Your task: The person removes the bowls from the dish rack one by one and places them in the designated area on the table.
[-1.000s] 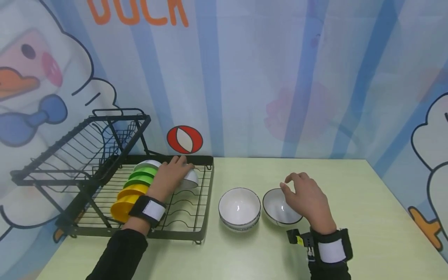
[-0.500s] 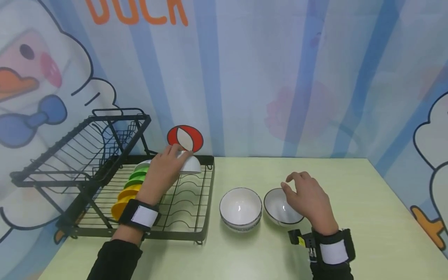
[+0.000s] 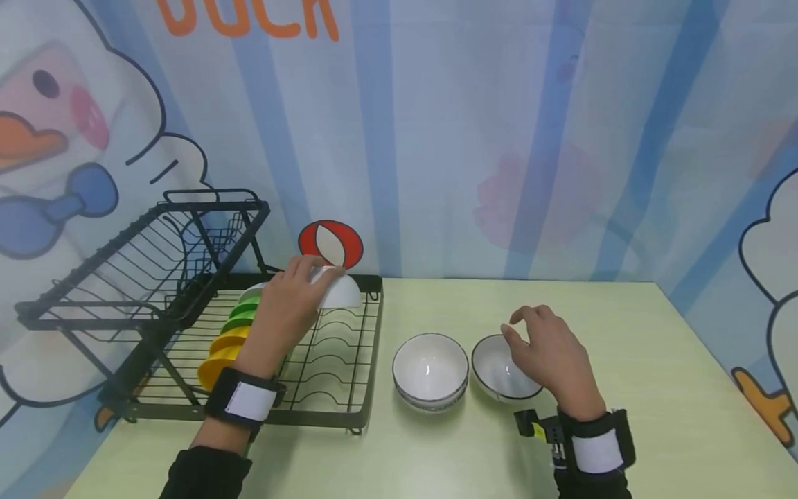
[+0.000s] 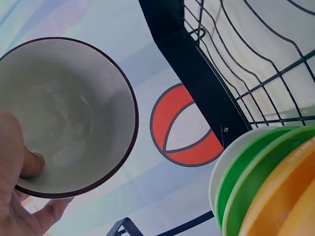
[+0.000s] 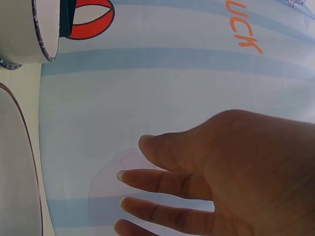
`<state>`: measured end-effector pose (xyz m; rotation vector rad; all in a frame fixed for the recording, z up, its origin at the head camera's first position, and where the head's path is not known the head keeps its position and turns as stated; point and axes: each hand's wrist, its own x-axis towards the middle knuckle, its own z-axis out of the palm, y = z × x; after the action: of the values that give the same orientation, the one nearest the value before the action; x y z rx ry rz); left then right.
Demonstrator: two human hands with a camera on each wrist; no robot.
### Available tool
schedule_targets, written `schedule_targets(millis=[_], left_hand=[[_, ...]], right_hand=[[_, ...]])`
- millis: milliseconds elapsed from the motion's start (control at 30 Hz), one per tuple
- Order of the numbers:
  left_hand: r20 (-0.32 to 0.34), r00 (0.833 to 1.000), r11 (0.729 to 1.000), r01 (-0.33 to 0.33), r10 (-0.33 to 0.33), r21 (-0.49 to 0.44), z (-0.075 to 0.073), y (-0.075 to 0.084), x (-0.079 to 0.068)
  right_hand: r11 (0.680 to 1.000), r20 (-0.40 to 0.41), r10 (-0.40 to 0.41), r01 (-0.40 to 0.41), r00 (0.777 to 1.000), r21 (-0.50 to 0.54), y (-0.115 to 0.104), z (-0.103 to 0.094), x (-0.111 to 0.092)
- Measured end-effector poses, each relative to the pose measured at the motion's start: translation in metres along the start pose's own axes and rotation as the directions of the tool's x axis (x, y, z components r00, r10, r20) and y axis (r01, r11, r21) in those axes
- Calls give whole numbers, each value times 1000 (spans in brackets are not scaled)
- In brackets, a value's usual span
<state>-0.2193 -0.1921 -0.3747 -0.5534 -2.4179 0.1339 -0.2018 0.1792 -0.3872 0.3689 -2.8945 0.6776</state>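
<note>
My left hand grips a white bowl with a dark rim over the back right of the black dish rack. In the left wrist view the thumb lies inside that bowl and the fingers are behind it. To its left, yellow bowls, green bowls and a white one stand tilted in a row in the rack, partly hidden by my wrist. On the right, my right hand hovers over a dark-rimmed white bowl, fingers relaxed and holding nothing.
Beside that bowl, a stack of white bowls stands on the pale table. The rack's raised upper tier slants up at the left. A printed cloth hangs behind the table.
My left hand has lifted the white bowl up from the rack's wires and away from the coloured bowls. The right hand has barely moved.
</note>
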Motion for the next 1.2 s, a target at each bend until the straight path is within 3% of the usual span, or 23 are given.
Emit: schedule_targets(millis=[233,567,800,1200], left_hand=[[-101,995,999,11,-15,-36,-5,3,-7],[-138,986,990,74,-90,-116,-18,19,-16],[-168,977,981,106,-133,-160,-18,29,-22],[-192,972,978,100,-135,-183,-14,35,-24]], right_hand=[[1000,-22,3,-3,1000,-4,5,-5,-2],[1000,-13,5,-5,1000,-8,2,-1,-3],[1000,-21,10,-11,1000,-13,3,0,-1],[999,-17,24,-25,1000,-26,0,3,-1]])
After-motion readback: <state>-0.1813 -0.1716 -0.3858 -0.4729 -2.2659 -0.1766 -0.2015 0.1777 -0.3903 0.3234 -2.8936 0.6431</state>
